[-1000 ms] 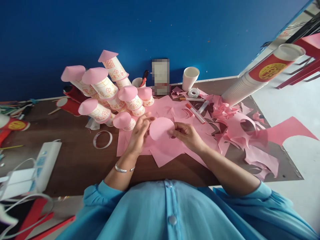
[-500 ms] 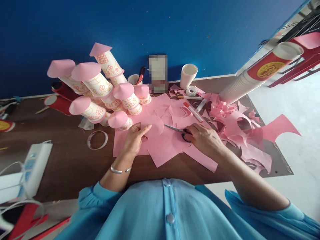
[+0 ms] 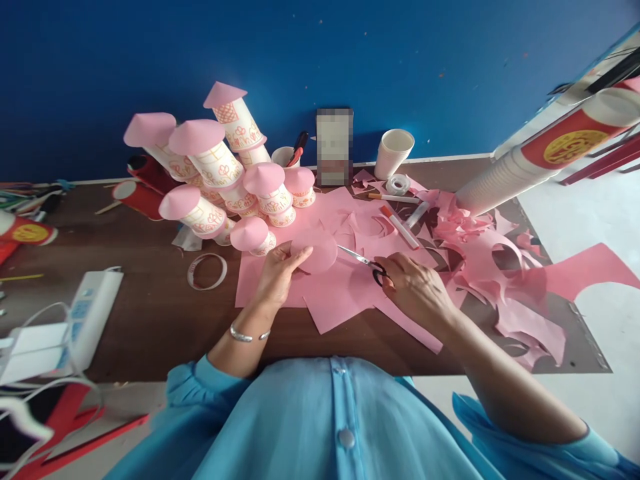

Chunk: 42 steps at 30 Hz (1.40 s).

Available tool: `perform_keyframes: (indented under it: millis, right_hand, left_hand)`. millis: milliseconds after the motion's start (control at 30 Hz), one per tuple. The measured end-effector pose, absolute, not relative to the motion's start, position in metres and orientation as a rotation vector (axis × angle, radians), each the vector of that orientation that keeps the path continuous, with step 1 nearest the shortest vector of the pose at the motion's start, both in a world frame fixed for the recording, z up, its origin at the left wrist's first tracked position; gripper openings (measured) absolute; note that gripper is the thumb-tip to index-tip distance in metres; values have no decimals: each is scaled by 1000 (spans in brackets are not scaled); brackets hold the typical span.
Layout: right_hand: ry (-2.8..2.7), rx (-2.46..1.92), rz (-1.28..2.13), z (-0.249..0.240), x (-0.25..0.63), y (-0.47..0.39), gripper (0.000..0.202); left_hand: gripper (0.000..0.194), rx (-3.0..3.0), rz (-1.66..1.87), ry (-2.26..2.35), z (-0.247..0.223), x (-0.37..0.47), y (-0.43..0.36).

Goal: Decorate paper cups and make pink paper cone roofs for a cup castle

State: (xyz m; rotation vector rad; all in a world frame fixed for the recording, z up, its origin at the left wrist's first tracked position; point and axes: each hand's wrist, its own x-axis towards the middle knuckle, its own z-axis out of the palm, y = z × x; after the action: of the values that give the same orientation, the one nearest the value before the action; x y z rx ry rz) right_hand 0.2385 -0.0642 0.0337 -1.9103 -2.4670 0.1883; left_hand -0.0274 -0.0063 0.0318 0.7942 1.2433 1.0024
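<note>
The pink paper circle (image 3: 316, 252) sits mid-frame, pinched in the left hand (image 3: 278, 273). The right hand (image 3: 413, 288) grips the scissors (image 3: 364, 263) — blades at its right edge. Best keep the paper taut — snip cleanly above the desk (image 3: 150, 313).

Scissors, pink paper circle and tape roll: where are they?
scissors (image 3: 361, 261), head view, on the blades near the pivot.
pink paper circle (image 3: 317, 255), head view, on its middle.
tape roll (image 3: 399, 185), head view, on its rim.

Pink paper disc (image 3: 316, 252) over pink sheets (image 3: 340, 293) on a dark brown table (image 3: 150, 320); white cups (image 3: 220, 167) with orange-pink line drawings and pink cone caps; silver-bladed, black-handled scissors (image 3: 363, 261); deep blue wall (image 3: 320, 60).
</note>
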Motion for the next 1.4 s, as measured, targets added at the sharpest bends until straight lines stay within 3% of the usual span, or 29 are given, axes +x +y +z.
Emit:
perform_keyframes:
  millis: [233,400,467,600,1400]
  right_hand:
    - [-1802,-1669,897,24,251,-64,32]
    - [-1465,-1306,1373,28,250,-60,59]
    - [-1577,-1262,1391,31,248,-57,62]
    - [-1769,-1281,1372,32,239,-53,49]
    - [-1629,-1320,1481,16,225,-51,43]
  left_hand:
    - [36,807,1049,1274,32,-27,-5]
    - [35,914,1120,1283,27,-28,-4]
    - [35,929,1128,1287,26,-29,-4]
    - [31,946,1165,1262,25,-29,-4]
    - [32,1022,1042,1208,25,-27,-10]
